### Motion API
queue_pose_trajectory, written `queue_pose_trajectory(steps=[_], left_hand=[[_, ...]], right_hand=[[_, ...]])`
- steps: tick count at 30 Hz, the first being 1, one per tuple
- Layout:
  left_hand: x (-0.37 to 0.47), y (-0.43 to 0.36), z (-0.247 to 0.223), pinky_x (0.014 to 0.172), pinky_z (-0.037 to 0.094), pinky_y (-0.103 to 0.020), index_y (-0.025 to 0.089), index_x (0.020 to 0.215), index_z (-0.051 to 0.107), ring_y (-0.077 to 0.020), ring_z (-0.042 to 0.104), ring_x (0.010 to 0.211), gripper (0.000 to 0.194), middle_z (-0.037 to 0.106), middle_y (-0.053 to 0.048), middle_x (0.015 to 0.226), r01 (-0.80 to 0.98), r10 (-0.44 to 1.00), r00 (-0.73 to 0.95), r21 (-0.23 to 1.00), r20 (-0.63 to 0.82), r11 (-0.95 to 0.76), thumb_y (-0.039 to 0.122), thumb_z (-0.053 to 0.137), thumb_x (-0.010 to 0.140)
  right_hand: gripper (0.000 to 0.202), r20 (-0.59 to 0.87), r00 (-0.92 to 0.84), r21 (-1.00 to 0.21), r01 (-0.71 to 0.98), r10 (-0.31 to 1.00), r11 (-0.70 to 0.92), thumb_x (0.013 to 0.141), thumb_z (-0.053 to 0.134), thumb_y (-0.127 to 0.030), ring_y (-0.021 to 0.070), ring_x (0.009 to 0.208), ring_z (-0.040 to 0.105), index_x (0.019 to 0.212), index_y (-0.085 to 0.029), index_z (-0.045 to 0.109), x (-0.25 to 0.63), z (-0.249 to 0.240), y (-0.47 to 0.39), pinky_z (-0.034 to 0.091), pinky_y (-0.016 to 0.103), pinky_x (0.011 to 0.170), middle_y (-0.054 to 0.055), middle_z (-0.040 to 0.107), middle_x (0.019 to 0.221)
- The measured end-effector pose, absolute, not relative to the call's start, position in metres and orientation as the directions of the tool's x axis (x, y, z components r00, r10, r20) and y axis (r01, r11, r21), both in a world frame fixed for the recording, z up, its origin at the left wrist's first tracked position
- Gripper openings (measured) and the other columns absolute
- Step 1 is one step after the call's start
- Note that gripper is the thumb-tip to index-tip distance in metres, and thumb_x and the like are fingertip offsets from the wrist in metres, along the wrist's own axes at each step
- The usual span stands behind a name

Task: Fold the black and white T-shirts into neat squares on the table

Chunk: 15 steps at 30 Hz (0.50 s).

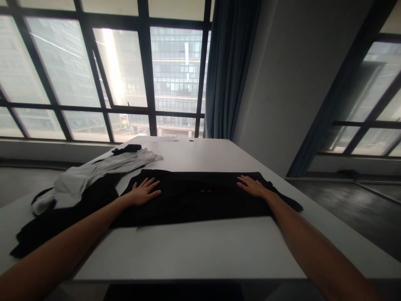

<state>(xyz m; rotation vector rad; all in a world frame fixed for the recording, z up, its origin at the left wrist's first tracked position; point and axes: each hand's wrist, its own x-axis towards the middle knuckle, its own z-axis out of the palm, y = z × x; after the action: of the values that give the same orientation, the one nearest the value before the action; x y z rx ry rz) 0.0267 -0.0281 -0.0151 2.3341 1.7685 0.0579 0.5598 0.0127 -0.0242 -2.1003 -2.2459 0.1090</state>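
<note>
A black garment (pixel 197 205) with a small reddish mark near its middle lies spread flat across the white table (pixel 200 251). It looks folded into a wide band, but its exact kind cannot be made out. On its left end rests my left hand (pixel 143 193), palm down with fingers spread. My right hand (pixel 252 187) lies flat on the right end, fingers stretched toward the middle. Beyond my right hand, a dark piece of the cloth sticks out past the band toward the table's right edge.
To the left lies a heap of clothes, with a white garment (pixel 97 175) over a black one (pixel 75 221). A dark bundle (pixel 127 149) tops its far end. Windows (pixel 175 71), a blue curtain (pixel 225 71) and a wall (pixel 282 83) stand behind the table.
</note>
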Motion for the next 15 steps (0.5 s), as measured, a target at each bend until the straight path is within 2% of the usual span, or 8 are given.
queue_pose_trajectory(steps=[7, 10, 13, 15], left_hand=[[0.030, -0.022, 0.001, 0.114, 0.006, -0.061, 0.025, 0.155, 0.023, -0.0331, 0.002, 0.149, 0.074, 0.010, -0.009, 0.162, 0.942, 0.948, 0.303, 0.181, -0.099, -0.283, 0.065, 0.025, 0.093], [0.038, -0.038, 0.013, 0.113, 0.004, -0.063, 0.022, 0.154, 0.027, -0.0349, 0.001, 0.148, 0.071, 0.009, -0.011, 0.162, 0.956, 0.959, 0.273, 0.125, -0.070, -0.263, 0.060, 0.029, 0.095], [0.048, -0.073, 0.018, 0.111, 0.006, -0.068, 0.028, 0.153, 0.027, -0.0353, 0.004, 0.148, 0.067, 0.009, -0.007, 0.162, 0.940, 0.948, 0.319, 0.131, -0.010, -0.315, 0.061, 0.027, 0.096], [0.051, -0.099, 0.013, 0.110, 0.008, -0.070, 0.034, 0.153, 0.024, -0.0365, 0.007, 0.148, 0.072, 0.008, -0.005, 0.162, 0.914, 0.921, 0.385, 0.163, -0.054, -0.372, 0.069, 0.032, 0.091]], right_hand=[[0.060, -0.011, -0.021, -0.101, 0.995, 1.000, 0.020, 0.098, 0.025, -0.056, 0.0275, 0.147, 0.019, 0.149, -0.027, 0.036, 0.560, -0.020, 0.014, 0.017, 0.059, 0.115, 0.007, 0.025, 0.159], [0.061, 0.031, -0.016, -0.098, 0.995, 0.999, 0.019, 0.098, 0.022, -0.057, 0.0264, 0.146, 0.022, 0.148, -0.026, 0.038, 0.561, -0.020, 0.013, 0.019, 0.057, 0.115, 0.007, 0.028, 0.158], [0.063, 0.151, 0.000, -0.083, 0.997, 0.989, 0.013, 0.098, 0.020, -0.058, 0.0260, 0.144, 0.029, 0.146, -0.023, 0.041, 0.572, -0.022, 0.014, 0.020, 0.055, 0.116, 0.009, 0.035, 0.155], [0.062, 0.214, 0.108, -0.073, 0.993, 0.971, -0.094, 0.098, 0.021, -0.056, 0.0289, 0.141, 0.034, 0.144, -0.022, 0.045, 0.583, -0.024, 0.016, 0.022, 0.058, 0.114, 0.011, 0.038, 0.153]])
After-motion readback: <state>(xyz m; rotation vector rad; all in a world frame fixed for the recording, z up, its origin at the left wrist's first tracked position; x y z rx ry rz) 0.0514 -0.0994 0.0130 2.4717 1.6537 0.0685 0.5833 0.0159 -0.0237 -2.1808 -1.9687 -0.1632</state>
